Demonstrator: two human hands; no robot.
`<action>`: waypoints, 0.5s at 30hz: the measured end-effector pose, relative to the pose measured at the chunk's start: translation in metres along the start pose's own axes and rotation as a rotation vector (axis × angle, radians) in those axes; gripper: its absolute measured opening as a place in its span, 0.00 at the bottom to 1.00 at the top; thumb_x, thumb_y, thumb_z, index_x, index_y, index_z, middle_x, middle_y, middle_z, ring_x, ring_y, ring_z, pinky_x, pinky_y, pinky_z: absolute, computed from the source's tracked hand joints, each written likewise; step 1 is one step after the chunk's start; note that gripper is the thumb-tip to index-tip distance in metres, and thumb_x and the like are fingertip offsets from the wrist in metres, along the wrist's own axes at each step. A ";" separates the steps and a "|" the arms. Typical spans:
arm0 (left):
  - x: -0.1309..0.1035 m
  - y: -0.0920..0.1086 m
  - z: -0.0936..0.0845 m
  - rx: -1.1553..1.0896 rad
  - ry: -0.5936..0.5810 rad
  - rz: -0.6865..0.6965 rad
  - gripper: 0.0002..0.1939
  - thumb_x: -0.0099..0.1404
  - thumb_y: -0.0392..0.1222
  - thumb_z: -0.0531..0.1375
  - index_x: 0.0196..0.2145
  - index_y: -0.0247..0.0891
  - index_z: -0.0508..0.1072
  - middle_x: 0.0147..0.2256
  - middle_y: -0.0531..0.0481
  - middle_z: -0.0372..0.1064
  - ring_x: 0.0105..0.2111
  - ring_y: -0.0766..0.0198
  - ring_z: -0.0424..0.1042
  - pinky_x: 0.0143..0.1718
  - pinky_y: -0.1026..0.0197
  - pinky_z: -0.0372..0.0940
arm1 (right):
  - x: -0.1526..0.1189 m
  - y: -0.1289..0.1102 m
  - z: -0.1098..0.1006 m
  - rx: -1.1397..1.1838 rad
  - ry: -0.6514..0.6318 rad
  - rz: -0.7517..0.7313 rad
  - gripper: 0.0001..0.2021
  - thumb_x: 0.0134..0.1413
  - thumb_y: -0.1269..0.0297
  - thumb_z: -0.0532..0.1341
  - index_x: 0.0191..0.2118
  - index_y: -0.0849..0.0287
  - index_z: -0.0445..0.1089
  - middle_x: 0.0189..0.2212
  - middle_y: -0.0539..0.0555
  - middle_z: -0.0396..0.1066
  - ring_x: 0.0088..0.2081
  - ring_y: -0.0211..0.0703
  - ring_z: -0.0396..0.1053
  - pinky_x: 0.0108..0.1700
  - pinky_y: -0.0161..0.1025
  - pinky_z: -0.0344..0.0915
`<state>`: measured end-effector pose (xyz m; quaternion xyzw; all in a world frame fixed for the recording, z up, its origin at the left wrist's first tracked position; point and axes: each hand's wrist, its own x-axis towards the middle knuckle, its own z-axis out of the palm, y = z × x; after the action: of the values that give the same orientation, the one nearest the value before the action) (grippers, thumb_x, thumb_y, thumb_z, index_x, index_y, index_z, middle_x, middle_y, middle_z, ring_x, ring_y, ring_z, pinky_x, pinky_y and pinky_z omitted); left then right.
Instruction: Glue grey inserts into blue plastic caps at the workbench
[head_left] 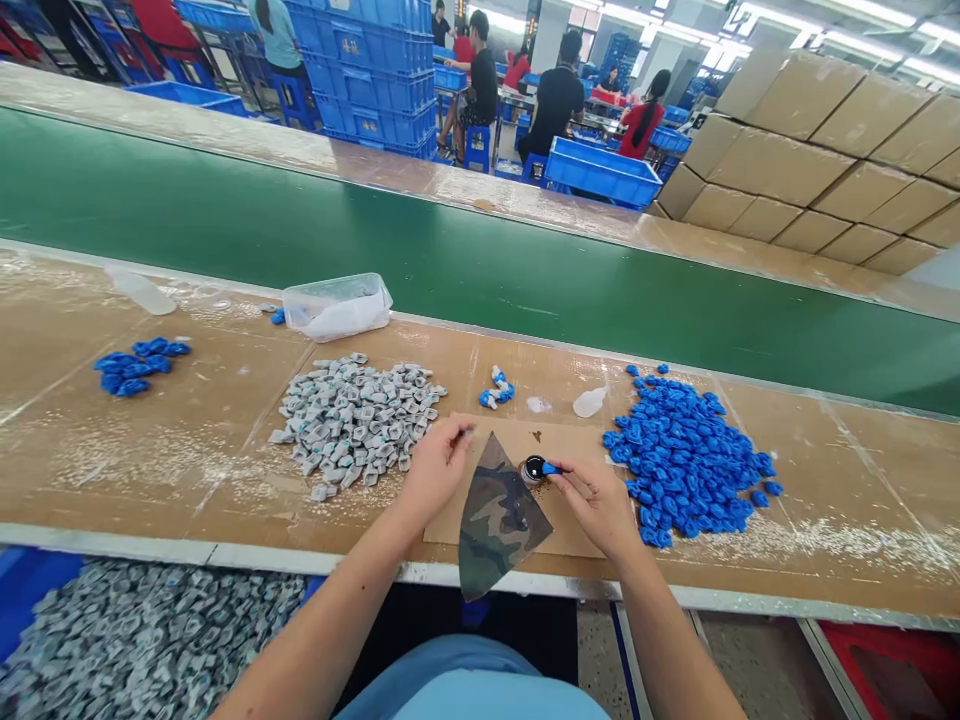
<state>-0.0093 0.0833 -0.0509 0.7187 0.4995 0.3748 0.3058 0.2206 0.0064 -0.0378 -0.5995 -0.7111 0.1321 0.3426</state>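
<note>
My right hand [598, 503] pinches a small blue part [552, 468] between thumb and fingertips. The part is at the rim of a small round pot [533, 470] with dark, shiny contents; whether it touches the contents I cannot tell. My left hand [440, 462] is closed at the fingertips beside the grey pile, and what it holds, if anything, is too small to make out. Between the hands lies a camouflage-patterned cloth [499, 520] on a cardboard sheet [577, 535]. Small grey parts [360, 415] are heaped at left, blue parts [686, 460] at right.
A clear plastic tub [337, 308], a few blue-and-white pieces [496, 388] and a white scoop-like piece [590, 402] lie behind. More blue parts [139, 365] are far left. Beyond runs a green conveyor belt [480, 260]. A bin of grey parts [150, 640] stands below left.
</note>
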 end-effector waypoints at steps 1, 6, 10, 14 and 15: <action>-0.007 0.002 0.004 -0.066 -0.022 -0.031 0.11 0.63 0.37 0.52 0.38 0.38 0.73 0.38 0.45 0.74 0.40 0.58 0.72 0.44 0.56 0.66 | 0.001 0.000 0.000 -0.010 -0.006 -0.019 0.10 0.59 0.63 0.57 0.40 0.54 0.75 0.36 0.53 0.78 0.38 0.44 0.75 0.39 0.39 0.71; -0.029 0.009 0.019 -0.342 -0.083 -0.201 0.10 0.60 0.40 0.56 0.37 0.37 0.75 0.36 0.45 0.75 0.37 0.59 0.73 0.42 0.57 0.68 | 0.002 -0.001 -0.002 -0.046 -0.003 -0.073 0.09 0.60 0.64 0.57 0.40 0.54 0.75 0.35 0.53 0.78 0.37 0.43 0.74 0.38 0.38 0.70; -0.034 0.012 0.021 -0.473 -0.100 -0.255 0.09 0.58 0.40 0.59 0.36 0.38 0.76 0.38 0.45 0.75 0.39 0.60 0.73 0.44 0.57 0.67 | 0.001 -0.002 -0.003 -0.043 0.001 -0.082 0.09 0.59 0.64 0.57 0.41 0.54 0.75 0.36 0.53 0.78 0.37 0.42 0.74 0.38 0.38 0.70; -0.038 0.014 0.023 -0.622 -0.124 -0.330 0.11 0.55 0.39 0.61 0.38 0.38 0.75 0.37 0.47 0.75 0.39 0.61 0.73 0.45 0.57 0.67 | -0.001 -0.001 -0.005 -0.026 -0.010 -0.068 0.09 0.59 0.64 0.57 0.41 0.53 0.75 0.35 0.53 0.78 0.37 0.43 0.75 0.37 0.38 0.70; -0.039 0.015 0.025 -0.667 -0.125 -0.355 0.12 0.54 0.39 0.62 0.38 0.38 0.75 0.37 0.47 0.75 0.39 0.61 0.73 0.45 0.57 0.67 | -0.002 -0.002 -0.005 -0.019 -0.002 -0.058 0.09 0.59 0.64 0.58 0.40 0.53 0.75 0.35 0.53 0.78 0.37 0.43 0.75 0.38 0.39 0.71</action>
<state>0.0101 0.0399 -0.0610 0.5038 0.4471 0.4133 0.6127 0.2227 0.0029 -0.0337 -0.5819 -0.7296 0.1159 0.3400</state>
